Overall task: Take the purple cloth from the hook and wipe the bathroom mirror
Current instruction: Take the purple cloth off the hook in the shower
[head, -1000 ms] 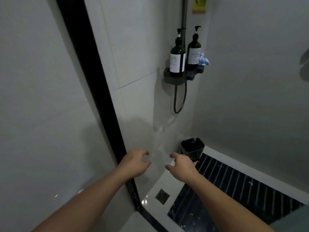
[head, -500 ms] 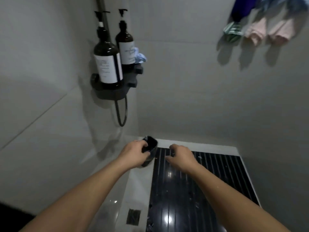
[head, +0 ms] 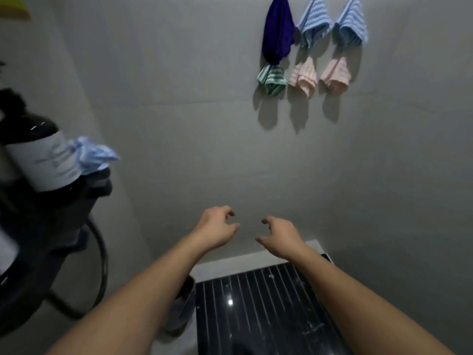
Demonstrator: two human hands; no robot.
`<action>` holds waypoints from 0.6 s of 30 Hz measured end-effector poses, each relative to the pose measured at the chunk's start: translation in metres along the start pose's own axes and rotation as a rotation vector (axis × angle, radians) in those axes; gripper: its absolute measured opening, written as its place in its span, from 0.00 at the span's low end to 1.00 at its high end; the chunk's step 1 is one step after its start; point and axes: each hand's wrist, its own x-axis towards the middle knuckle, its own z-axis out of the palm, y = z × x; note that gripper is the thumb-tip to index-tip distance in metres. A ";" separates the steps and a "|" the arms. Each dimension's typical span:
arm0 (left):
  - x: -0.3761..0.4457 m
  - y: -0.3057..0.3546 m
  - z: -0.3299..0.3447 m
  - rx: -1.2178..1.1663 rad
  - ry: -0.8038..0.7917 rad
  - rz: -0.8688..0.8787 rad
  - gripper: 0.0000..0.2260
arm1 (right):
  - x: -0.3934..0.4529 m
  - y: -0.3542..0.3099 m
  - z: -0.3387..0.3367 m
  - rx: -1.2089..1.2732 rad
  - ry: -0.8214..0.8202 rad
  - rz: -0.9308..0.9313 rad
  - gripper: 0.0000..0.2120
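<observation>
The purple cloth [head: 277, 29] hangs high on the grey wall at the upper right, leftmost in the top row of hanging cloths. My left hand [head: 216, 228] and my right hand [head: 280, 235] are held out side by side far below it, fingers curled loosely apart and holding nothing. The hook itself is hidden above the frame. No mirror is in view.
Two light blue cloths [head: 316, 23] hang right of the purple one; a green striped cloth [head: 271, 79] and two pink cloths [head: 303, 76] hang beneath. At left a dark shelf [head: 64, 206] carries pump bottles [head: 43, 160] and a blue rag [head: 93, 155]. Below lie a black ridged floor panel [head: 258, 311] and a small bin [head: 179, 311].
The view has swung right and up: the shower shelf has slid to the left edge and the hanging cloths have come fully into view. Both hands stay empty and have risen against the wall.
</observation>
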 end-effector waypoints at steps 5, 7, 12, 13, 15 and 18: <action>0.111 0.060 -0.037 0.023 0.030 0.070 0.19 | 0.098 0.006 -0.073 -0.013 0.081 -0.024 0.30; 0.148 0.080 -0.055 0.046 0.058 0.104 0.19 | 0.133 0.006 -0.105 -0.005 0.131 -0.047 0.30; 0.236 0.119 -0.109 0.212 0.095 0.212 0.22 | 0.209 -0.006 -0.185 0.048 0.285 -0.114 0.28; 0.255 0.127 -0.122 0.228 0.113 0.235 0.22 | 0.223 -0.011 -0.202 0.061 0.319 -0.134 0.28; 0.289 0.146 -0.148 0.247 0.170 0.288 0.22 | 0.250 -0.020 -0.233 0.062 0.392 -0.168 0.27; 0.334 0.175 -0.186 0.234 0.307 0.379 0.20 | 0.282 -0.036 -0.271 0.054 0.520 -0.214 0.24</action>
